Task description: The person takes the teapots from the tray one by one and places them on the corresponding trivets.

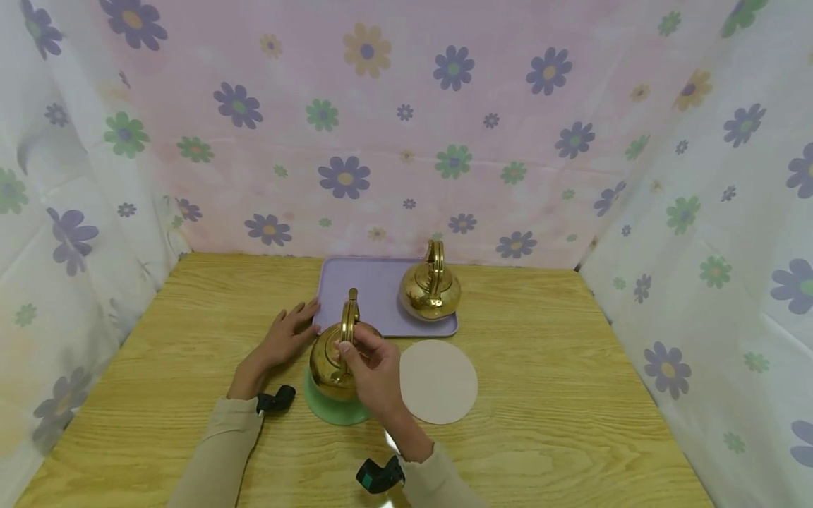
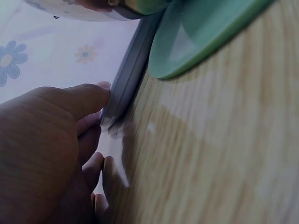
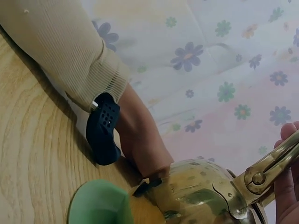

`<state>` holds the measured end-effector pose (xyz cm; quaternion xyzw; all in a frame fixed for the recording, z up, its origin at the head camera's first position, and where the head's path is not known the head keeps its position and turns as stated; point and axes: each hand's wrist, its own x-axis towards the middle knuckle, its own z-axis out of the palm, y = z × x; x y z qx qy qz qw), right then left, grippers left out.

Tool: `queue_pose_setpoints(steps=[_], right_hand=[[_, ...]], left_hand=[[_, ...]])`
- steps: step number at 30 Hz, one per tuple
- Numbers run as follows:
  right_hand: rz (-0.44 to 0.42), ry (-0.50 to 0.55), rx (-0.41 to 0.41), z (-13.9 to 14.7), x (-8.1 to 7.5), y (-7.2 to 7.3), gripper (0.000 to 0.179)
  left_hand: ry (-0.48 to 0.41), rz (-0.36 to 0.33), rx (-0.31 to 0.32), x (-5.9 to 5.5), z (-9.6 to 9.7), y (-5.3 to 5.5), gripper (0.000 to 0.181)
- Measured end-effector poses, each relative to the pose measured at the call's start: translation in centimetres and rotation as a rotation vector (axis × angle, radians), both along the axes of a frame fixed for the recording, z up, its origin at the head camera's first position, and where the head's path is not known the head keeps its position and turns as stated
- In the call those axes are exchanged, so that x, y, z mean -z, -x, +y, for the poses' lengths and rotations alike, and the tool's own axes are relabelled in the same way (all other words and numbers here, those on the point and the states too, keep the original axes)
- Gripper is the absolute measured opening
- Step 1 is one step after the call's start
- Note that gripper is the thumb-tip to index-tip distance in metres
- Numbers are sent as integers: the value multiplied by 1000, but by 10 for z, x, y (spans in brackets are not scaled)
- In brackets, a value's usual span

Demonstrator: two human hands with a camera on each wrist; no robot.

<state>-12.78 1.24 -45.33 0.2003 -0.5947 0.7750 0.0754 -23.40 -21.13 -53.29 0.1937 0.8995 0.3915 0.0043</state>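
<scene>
My right hand (image 1: 380, 370) grips the upright handle of a shiny gold kettle (image 1: 325, 363), thumb on the near side. The kettle is over a round green mat (image 1: 339, 415); whether its base touches the mat I cannot tell. In the right wrist view, fingers wrap the handle above the kettle's round body (image 3: 196, 186). My left hand (image 1: 288, 340) rests at the left edge of a lilac tray (image 1: 362, 282), fingers extended. The left wrist view has the left hand (image 2: 51, 144) touching the tray's rim (image 2: 124, 88). On the tray's right part stands a second gold kettle (image 1: 427, 296).
A round cream mat (image 1: 440, 382) lies right of the green one, in front of the tray. Flowered cloth (image 1: 406, 141) encloses the wooden table (image 1: 540, 395) at the back and sides. Each wrist wears a black camera strap (image 1: 381, 474).
</scene>
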Motion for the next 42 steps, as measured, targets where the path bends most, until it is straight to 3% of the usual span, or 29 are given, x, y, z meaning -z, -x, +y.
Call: queue_pose_setpoints(steps=[6,20,26,35,42], right_hand=[[4,-1,-35,-2,3,-3,30],[6,-51,-36,0,4,-7,31],[-10,-54,-83,5,2,-6,31],[-91,-156,-91,13,-3,-4,29],[-68,-233,-91,22,0,-6,31]], left_hand=[[-13,28,-1,-3,2,-1,55],[15,15,-7,-3,1,0,55],[9,7,-5,-2,1,0,56],[1,11,-5,-1,2,1,56],[-18,38,-1,1,1,1,57]])
